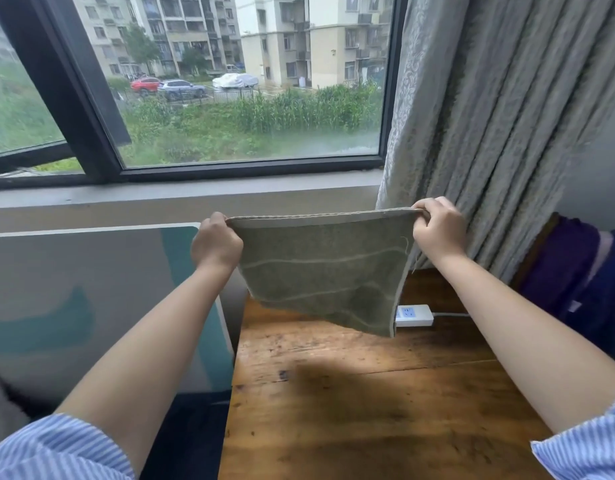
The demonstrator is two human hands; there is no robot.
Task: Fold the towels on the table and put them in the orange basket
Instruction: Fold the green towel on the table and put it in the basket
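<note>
Green towel [320, 271] hangs above the wooden table [368, 410], clear of its surface. Left hand [216, 245] and right hand [437, 228] each pinch a top corner, fingers curled tight on the hem. Top edge looks doubled. To fold well: keep edge taut and level, match corners before lowering to table. Orange basket not in view.

the left hand [216, 244] and right hand [437, 230] each pinch a top corner of a green towel [320, 268], holding it stretched in the air above a wooden table [351, 410]. a white power strip [414, 315] lies on the table behind the towel, near a grey curtain [500, 116].
</note>
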